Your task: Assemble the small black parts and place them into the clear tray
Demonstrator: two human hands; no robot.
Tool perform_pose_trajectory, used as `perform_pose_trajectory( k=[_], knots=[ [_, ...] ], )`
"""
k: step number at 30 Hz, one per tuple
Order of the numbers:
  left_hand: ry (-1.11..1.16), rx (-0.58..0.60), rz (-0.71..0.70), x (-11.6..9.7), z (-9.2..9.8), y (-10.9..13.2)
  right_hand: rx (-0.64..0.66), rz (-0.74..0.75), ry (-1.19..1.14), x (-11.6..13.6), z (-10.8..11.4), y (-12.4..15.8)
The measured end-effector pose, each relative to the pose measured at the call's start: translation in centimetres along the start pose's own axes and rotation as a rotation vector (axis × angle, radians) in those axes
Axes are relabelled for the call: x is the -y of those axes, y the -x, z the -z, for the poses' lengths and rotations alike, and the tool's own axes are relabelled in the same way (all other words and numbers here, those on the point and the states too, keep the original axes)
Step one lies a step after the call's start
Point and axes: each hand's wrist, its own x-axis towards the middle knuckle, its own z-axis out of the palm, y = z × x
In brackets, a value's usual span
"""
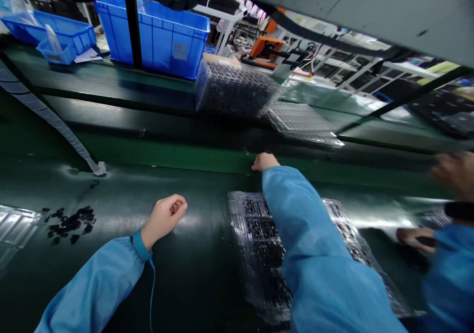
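My left hand is held over the green work surface, fingers curled in and nothing showing in them. A blue band with a cord circles that wrist. Stretched forward, my right hand is at the back ledge, its fingers pinched together; whatever they hold, if anything, is hidden. Small dark parts lie on the ledge close to it. Beneath my right sleeve is a clear plastic tray with black parts in its pockets, partly covered by the arm.
Loose black pieces lie in a heap at left beside another clear tray. Stacked clear trays and a blue bin stand behind. A co-worker's blurred hand is at right. A grey panel overhangs above.
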Motion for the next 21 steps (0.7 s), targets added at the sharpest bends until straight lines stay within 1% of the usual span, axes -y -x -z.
perform_pose_trajectory(
  k=[2,4,6,8,10,12,14,16,18,21],
  knots=[
    [-0.005,-0.003,0.004,0.0,0.0,0.0,-0.021,0.015,-0.053,1.1,0.8,0.8],
    [-0.005,-0.013,0.012,0.1,0.0,0.0,-0.042,0.045,-0.124,2.9,1.7,2.0],
    [0.013,-0.031,0.026,0.0,-0.1,-0.1,-0.054,0.089,-0.205,5.4,2.5,3.8],
    [0.085,-0.054,0.075,-0.1,0.0,-0.3,-0.037,0.169,-0.325,8.5,3.2,6.1],
    [0.241,-0.045,0.182,-0.2,0.3,-0.8,0.022,0.282,-0.498,11.7,3.7,9.0],
    [0.459,-0.011,0.336,-0.4,0.9,-1.4,0.089,0.372,-0.623,14.7,4.0,12.3],
    [0.677,0.017,0.479,-0.6,1.7,-1.9,0.119,0.467,-0.661,17.1,4.1,15.7],
    [0.845,0.023,0.571,-0.6,2.6,-2.3,0.121,0.577,-0.652,19.0,3.9,18.9],
    [0.936,0.008,0.611,-0.5,3.2,-2.4,0.125,0.667,-0.632,20.2,3.4,21.6],
    [0.978,-0.054,0.57,-0.1,3.4,-1.9,0.143,0.732,-0.626,21.1,2.2,24.8]
  ],
)
